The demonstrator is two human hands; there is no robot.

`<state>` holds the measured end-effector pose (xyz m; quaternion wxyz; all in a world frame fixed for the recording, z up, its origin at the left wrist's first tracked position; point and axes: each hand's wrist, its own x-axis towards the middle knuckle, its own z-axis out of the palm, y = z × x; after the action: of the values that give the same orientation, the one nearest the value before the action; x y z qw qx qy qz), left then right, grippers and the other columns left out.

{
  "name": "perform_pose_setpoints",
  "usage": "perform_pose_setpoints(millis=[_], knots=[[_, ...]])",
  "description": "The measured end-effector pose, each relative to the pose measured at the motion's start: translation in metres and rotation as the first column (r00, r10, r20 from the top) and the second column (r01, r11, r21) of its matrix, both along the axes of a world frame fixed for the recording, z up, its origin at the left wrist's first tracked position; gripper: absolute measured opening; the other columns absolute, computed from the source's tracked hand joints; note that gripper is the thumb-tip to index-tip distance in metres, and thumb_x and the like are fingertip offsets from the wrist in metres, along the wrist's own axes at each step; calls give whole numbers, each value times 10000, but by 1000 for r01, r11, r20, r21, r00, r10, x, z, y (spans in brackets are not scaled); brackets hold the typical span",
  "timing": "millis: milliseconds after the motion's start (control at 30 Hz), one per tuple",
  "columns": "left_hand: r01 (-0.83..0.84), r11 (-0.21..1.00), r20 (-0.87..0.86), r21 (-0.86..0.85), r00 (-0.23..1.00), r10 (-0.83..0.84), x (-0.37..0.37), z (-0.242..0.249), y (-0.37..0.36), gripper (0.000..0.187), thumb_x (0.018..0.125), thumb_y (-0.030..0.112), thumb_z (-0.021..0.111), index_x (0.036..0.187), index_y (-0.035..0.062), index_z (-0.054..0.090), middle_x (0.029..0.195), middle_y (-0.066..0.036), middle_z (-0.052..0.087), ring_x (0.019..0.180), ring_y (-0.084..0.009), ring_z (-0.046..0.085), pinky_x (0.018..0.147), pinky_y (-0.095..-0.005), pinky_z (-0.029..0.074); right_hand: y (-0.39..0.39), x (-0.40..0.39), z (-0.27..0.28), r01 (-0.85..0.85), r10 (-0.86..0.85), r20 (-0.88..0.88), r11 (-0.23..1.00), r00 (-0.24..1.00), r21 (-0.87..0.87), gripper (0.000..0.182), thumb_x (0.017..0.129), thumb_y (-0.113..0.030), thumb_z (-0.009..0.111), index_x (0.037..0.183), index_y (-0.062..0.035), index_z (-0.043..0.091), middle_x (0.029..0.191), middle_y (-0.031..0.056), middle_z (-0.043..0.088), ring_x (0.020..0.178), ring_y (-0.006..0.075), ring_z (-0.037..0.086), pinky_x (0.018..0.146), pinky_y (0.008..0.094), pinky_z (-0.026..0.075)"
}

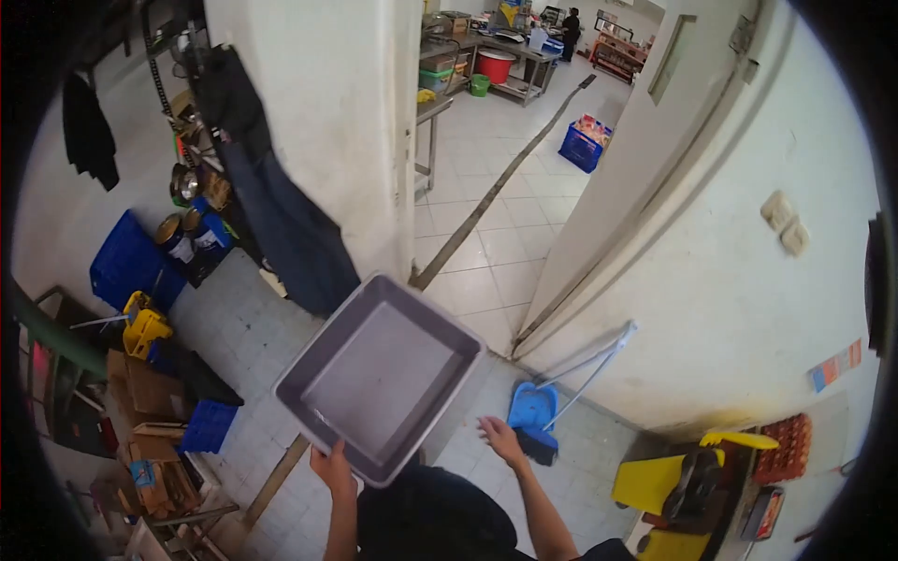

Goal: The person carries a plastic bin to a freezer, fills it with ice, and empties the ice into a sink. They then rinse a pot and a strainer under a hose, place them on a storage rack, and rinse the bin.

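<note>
A grey rectangular tub (379,374), its inside bare, is tilted in front of the body at the centre of the head view. My left hand (333,470) grips the tub's near rim, with the fingers over the edge. To the right of the tub and apart from it, my right hand (502,439) is raised with its fingers apart and nothing in it. Just beyond that hand, a blue dustpan (534,406) and a broom (537,444) rest on the floor by the wall.
An open doorway lies ahead, its door (655,140) on the right. Beyond it are a blue crate (582,148), steel tables and a distant person (571,34). Boxes and a blue crate (209,426) line the left. A yellow bin (647,483) stands at the right.
</note>
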<state>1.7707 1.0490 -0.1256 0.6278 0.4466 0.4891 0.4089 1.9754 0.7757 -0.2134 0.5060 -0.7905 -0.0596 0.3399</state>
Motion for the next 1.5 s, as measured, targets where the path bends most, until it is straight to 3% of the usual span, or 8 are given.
perform_pose_setpoints(millis=[100, 467, 700, 967, 1167, 1233, 1300, 1500], knots=[[123, 992, 59, -39, 991, -120, 139, 22, 27, 289, 782, -42, 607, 1069, -40, 574, 1063, -95, 616, 957, -191, 569, 855, -304, 433, 72, 86, 67, 221, -92, -307, 881, 947, 418, 501, 960, -487, 411, 1180, -50, 518, 1112, 79, 556, 977, 197, 567, 764, 376, 515], [374, 924, -165, 79, 919, -357, 581, 23, 91, 316, 777, 61, 689, 1064, -38, 601, 965, -107, 653, 865, -193, 609, 780, -309, 474, 179, 442, 104, 661, -594, -291, 687, 750, 302, 244, 899, -298, 624, 858, -119, 464, 883, -3, 485, 826, 118, 476, 737, 368, 480], [724, 689, -198, 38, 681, -705, 804, 24, 105, 423, 820, 253, 711, 1080, -41, 552, 994, -143, 639, 907, -208, 626, 765, -335, 504, 166, 644, 125, 812, -708, -400, 484, 582, 325, 196, 825, -44, 582, 1007, -59, 512, 979, 83, 511, 901, 239, 551, 778, 395, 501], [716, 669, -484, 200, 666, -568, 1100, -78, 195, 583, 847, 359, 666, 1251, 33, 401, 1217, -205, 533, 1082, -336, 568, 882, -416, 457, 157, 950, 61, 936, -817, -465, 248, 341, 249, 332, 808, -65, 567, 1127, -28, 485, 1166, 136, 465, 1064, 287, 493, 879, 442, 480], [768, 486, -761, -418, -4, -648, 1105, -251, 293, 625, 836, 564, 475, 898, -32, 654, 971, -268, 632, 982, -410, 593, 837, -475, 440, 182, 1163, 43, 910, -696, -608, 166, 380, 379, 208, 800, -83, 587, 990, -26, 524, 1033, 89, 520, 1012, 232, 510, 877, 381, 471], [764, 455, -737, -458, -40, -674, 1100, -212, 294, 570, 872, 501, 434, 896, -26, 651, 955, -274, 627, 965, -409, 596, 847, -479, 442, 185, 1223, 25, 529, -651, 130, 703, 748, 476, 224, 788, -83, 599, 986, -21, 514, 1015, 107, 520, 963, 241, 532, 834, 383, 498], [738, 381, -681, -557, -143, -718, 1102, -215, 292, 562, 875, 492, 427, 887, -23, 651, 938, -269, 628, 951, -406, 600, 844, -480, 444, 206, 1313, 26, 964, -749, -624, 73, 221, 254, 246, 776, -92, 613, 984, -19, 503, 990, 123, 524, 909, 255, 552, 772, 373, 520], [699, 287, -604, -655, -257, -754, 1254, -226, 313, 540, 887, 467, 407, 861, -14, 652, 887, -255, 634, 910, -398, 612, 834, -481, 451, 233, 1489, -4, 963, -656, -750, -144, 80, 228, 304, 775, -77, 590, 1051, -22, 476, 1092, 199, 487, 976, 317, 552, 805, 408, 545]])
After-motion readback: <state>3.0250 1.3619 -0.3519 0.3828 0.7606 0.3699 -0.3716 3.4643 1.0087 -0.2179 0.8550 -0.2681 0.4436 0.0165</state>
